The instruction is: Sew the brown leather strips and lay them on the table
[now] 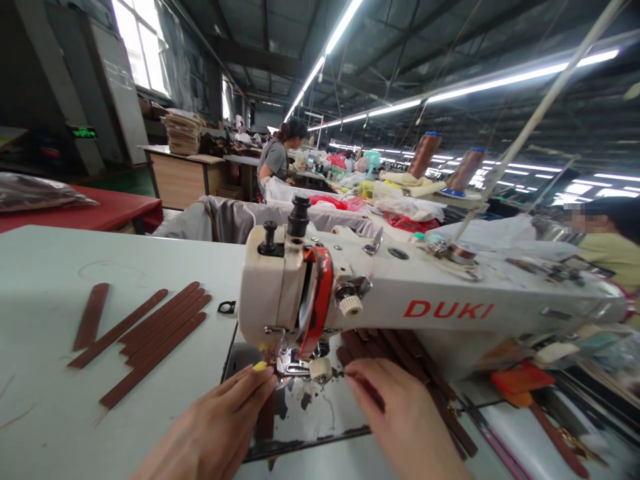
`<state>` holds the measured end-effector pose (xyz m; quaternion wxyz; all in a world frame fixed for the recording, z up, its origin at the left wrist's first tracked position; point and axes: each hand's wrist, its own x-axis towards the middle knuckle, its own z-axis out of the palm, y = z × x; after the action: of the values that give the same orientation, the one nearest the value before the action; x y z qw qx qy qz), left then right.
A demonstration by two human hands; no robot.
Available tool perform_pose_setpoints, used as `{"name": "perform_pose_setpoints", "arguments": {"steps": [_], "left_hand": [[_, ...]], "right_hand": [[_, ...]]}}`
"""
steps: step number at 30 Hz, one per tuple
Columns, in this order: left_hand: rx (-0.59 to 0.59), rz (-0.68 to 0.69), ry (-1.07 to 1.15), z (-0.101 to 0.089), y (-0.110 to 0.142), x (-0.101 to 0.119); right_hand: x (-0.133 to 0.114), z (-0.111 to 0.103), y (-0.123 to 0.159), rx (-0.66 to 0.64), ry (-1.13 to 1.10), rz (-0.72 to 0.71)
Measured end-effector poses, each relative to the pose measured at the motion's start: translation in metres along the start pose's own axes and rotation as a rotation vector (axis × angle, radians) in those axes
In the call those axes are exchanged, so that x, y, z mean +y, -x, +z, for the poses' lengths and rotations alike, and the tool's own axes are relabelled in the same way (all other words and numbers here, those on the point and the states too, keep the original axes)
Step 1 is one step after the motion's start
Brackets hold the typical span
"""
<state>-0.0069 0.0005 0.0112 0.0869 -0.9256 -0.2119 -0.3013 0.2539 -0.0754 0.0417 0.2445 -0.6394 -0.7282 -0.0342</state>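
A white DUKI sewing machine stands across the table. My left hand lies by the presser foot, fingers pressed together on a brown leather strap that runs under the needle. My right hand rests to the right of the foot, fingers closed on a pile of brown straps lying under the machine's arm. The fingertips of both hands are close to the foot.
Several brown straps lie in a loose row on the white table to the left, with a small black buckle near them. Orange scissors lie at right. Two thread cones stand behind. Other workers sit beyond.
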Motion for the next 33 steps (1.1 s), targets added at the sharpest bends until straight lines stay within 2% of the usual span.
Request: {"name": "perform_pose_setpoints", "arguments": {"steps": [2,4,9,11,15,18,23,27,30,33], "left_hand": [[0.002,-0.007,-0.014,-0.004,-0.003,0.001],[-0.017,0.009,-0.032,-0.008,-0.006,0.003],[-0.059,0.023,-0.018,-0.015,-0.01,0.006],[-0.051,0.018,-0.02,-0.015,-0.01,0.007],[-0.046,0.023,-0.031,-0.014,-0.01,0.007],[-0.08,0.014,-0.002,-0.013,-0.008,0.007],[-0.052,-0.119,0.18,-0.014,-0.003,0.008],[-0.063,-0.314,0.253,-0.016,-0.005,-0.006],[-0.145,-0.387,0.192,-0.014,-0.016,-0.025],[-0.222,-0.294,0.197,-0.007,-0.029,-0.036]], "right_hand": [[0.019,-0.006,0.001,-0.04,0.164,0.092],[0.031,-0.006,0.003,-0.074,0.26,0.103],[0.04,0.0,0.008,-0.079,0.27,0.077],[0.041,-0.001,0.009,-0.027,0.269,0.056],[0.041,-0.006,0.009,0.157,0.227,-0.009],[0.04,-0.007,0.008,0.163,0.213,-0.03],[0.046,-0.007,0.003,0.194,0.138,-0.01],[0.054,-0.02,0.007,0.28,0.088,0.033],[0.042,-0.032,0.021,0.255,-0.037,0.043],[0.005,-0.027,0.039,0.131,-0.151,-0.116]]}}
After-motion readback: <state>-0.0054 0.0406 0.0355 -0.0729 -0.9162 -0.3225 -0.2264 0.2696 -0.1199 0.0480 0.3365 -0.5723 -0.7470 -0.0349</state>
